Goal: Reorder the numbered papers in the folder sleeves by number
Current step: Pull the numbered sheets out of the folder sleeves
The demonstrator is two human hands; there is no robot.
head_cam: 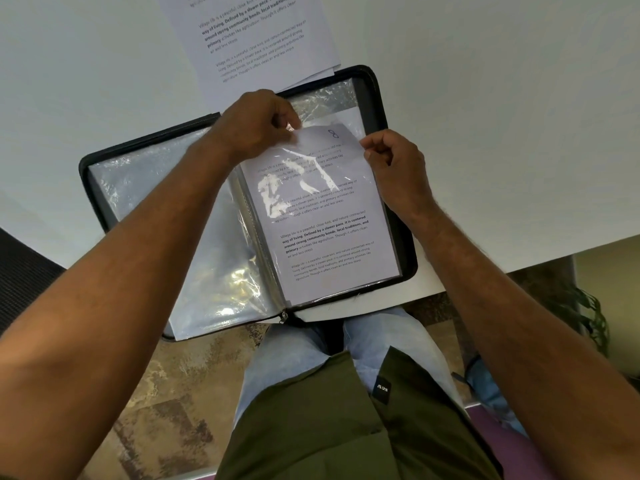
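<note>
An open black zip folder point(398, 237) with clear plastic sleeves lies at the white table's near edge, partly over my lap. In the top right-hand sleeve point(391, 268) sits a printed paper marked 8 point(325, 220), its upper end sticking out of the sleeve mouth. My left hand point(256, 124) pinches the paper's top left corner together with the sleeve's edge. At the top right corner my right hand point(394, 164) pinches the paper's edge. The left-hand sleeves point(166, 209) look empty and shiny.
A small stack of loose printed sheets point(249, 39) lies on the white table point(502, 98) just beyond the folder, overlapping its far rim. The table edge runs under the folder; below are my legs and a patterned floor. A plant point(588, 313) stands at the right.
</note>
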